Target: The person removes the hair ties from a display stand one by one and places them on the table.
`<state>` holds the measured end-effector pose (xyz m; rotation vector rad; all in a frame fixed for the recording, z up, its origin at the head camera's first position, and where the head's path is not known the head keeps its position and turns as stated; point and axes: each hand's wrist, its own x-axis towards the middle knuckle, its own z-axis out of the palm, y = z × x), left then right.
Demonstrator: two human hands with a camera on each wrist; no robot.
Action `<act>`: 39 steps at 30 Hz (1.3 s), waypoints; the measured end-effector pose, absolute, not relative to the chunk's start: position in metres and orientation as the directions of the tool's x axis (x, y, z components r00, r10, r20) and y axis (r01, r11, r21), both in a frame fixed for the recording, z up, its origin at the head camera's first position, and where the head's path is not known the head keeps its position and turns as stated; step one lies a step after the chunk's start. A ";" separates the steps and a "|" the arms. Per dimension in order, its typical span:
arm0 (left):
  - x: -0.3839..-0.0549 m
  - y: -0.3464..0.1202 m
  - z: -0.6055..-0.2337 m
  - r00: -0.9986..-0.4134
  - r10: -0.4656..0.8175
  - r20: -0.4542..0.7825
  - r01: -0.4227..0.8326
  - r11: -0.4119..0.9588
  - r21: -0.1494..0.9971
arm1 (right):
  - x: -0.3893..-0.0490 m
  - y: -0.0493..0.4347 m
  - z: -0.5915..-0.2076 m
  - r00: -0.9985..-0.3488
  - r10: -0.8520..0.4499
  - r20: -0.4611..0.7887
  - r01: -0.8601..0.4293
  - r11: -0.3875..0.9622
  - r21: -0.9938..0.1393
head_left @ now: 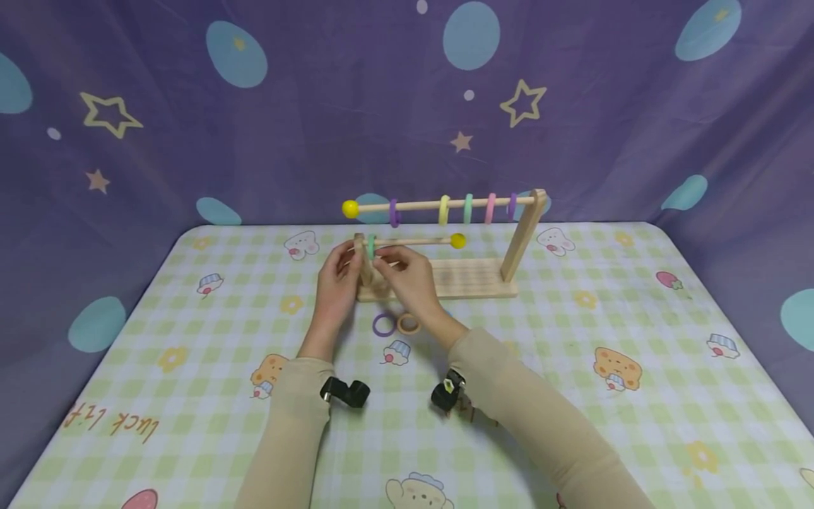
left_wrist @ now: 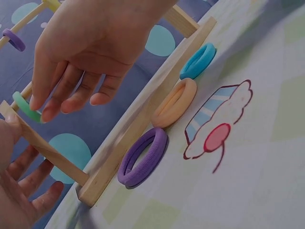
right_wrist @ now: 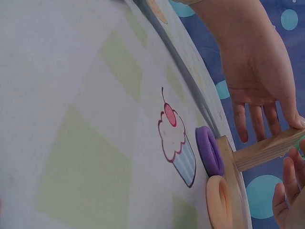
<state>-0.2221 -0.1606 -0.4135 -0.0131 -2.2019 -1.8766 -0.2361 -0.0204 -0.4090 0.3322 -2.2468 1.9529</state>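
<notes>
A wooden rack stands on its base, with a long upper rod and a shorter lower rod. My left hand holds the short post near its top, thumb against the wood and other fingers loosely spread. At the post end of the lower rod hangs a green hair tie, which my right hand pinches at its edge. On the cloth before the base lie a purple hair tie, an orange hair tie and a blue hair tie.
Several hair ties hang on the upper rod, among them a yellow one and a pink one. Yellow balls cap the rods' free ends. A tall post rises at the right. Behind the checkered tablecloth hangs a purple curtain.
</notes>
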 end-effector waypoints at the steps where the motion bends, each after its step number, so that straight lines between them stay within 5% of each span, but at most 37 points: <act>1: -0.222 -0.161 -0.413 -0.969 -0.155 0.192 0.165 0.172 0.971 | -0.236 -0.021 -0.409 -0.965 -0.072 0.251 -0.259 0.132 -0.957; 39: -0.221 -0.160 -0.412 -0.970 -0.147 0.193 0.172 0.147 0.974 | -0.233 -0.015 -0.412 -0.968 -0.033 0.250 -0.251 0.084 -0.964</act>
